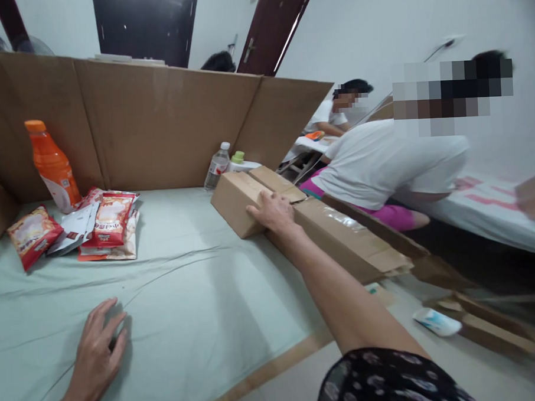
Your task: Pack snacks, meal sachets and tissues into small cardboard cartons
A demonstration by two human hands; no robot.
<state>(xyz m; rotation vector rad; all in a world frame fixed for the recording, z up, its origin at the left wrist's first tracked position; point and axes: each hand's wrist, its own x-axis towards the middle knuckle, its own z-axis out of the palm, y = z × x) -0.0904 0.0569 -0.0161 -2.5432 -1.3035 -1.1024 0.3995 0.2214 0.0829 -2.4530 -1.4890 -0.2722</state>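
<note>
Pressing down on the long cardboard box with the right hand, palm flat and fingers slightly spread across the top near the far end, curled round nothing. Propping on the left hand, likewise open and empty, fingers loosely apart on the pale green sheet, well to the left of the box and nearer the body.

Judging from this hold: better to hook the fingertips over the far edge, or to bring the left hand across to the near end, so as not to swivel a long box steered by one flat palm. Better also to slide than to lift, pinning the loose flap beside the fingers and minding the near end, seemingly past the sheet's edge.

Just beyond the right hand, a clear water bottle and a white container with a green cap, close enough to be knocked. Far to the left, beyond the left hand, an orange drink bottle upright beside a heap of snack packets. Behind these, a folded cardboard screen standing along the sheet. To the right of the right arm, a person in a white top bent over another bed; below the arm, bare floor with cardboard strips and a small white and blue object.
</note>
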